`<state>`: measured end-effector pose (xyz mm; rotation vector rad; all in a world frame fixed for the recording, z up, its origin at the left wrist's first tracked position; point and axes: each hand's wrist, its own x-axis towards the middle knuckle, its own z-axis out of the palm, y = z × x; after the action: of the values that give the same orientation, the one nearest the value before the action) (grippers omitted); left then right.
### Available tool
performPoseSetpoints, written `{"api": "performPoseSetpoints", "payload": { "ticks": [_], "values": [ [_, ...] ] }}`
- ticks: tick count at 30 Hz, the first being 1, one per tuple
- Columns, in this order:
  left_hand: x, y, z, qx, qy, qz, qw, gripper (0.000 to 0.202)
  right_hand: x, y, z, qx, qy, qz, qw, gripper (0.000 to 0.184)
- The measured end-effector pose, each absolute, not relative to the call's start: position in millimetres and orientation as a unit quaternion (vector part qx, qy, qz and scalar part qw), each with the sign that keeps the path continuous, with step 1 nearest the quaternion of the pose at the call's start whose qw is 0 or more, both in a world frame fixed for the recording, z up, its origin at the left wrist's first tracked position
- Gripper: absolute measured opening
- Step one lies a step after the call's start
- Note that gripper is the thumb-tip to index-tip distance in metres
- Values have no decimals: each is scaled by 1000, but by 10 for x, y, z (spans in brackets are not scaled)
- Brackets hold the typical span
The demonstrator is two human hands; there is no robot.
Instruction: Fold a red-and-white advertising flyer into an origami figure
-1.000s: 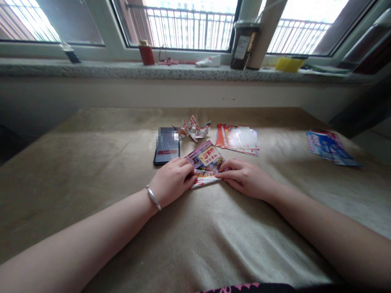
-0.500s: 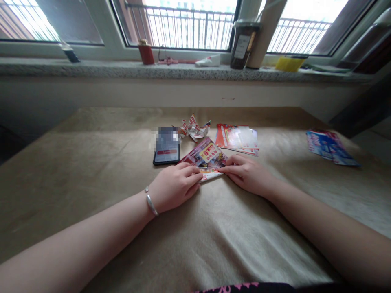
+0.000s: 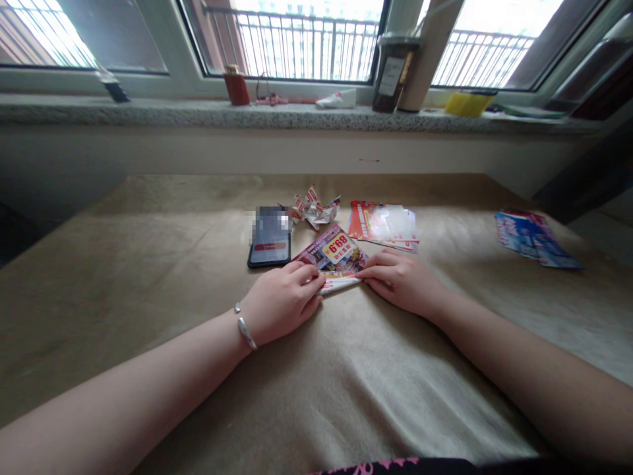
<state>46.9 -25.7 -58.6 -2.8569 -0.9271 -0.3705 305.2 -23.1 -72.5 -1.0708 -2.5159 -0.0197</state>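
A colourful printed leaflet (image 3: pixel 335 253), partly folded, lies on the beige cloth-covered table (image 3: pixel 148 264) in front of me. My left hand (image 3: pixel 281 300), with a silver bracelet at the wrist, has its fingers curled and pressed on the leaflet's near left edge. My right hand (image 3: pixel 400 280) presses its fingertips flat against the leaflet's near right corner. A black phone (image 3: pixel 270 237) lies just left of the leaflet, its screen lit.
A folded paper shape (image 3: pixel 315 208) and a stack of red leaflets (image 3: pixel 384 225) lie behind the hands. Blue leaflets (image 3: pixel 537 239) rest at the far right. The stone windowsill (image 3: pixel 198 115) holds a red cup (image 3: pixel 237 86), a dark jar (image 3: pixel 390 76) and a yellow object (image 3: pixel 467 103).
The leaflet's fold has been pushed away from me and flattened lower. My left hand slid slightly forward over its near edge. My right hand shifted a little up and away.
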Motion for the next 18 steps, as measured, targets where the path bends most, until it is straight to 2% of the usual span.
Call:
{"api": "performPoseSetpoints", "payload": {
  "ticks": [18],
  "values": [
    [471, -262, -598, -942, -309, -117, 59, 29, 3052, -260, -709, -388, -903, -45, 179, 23]
  ]
}}
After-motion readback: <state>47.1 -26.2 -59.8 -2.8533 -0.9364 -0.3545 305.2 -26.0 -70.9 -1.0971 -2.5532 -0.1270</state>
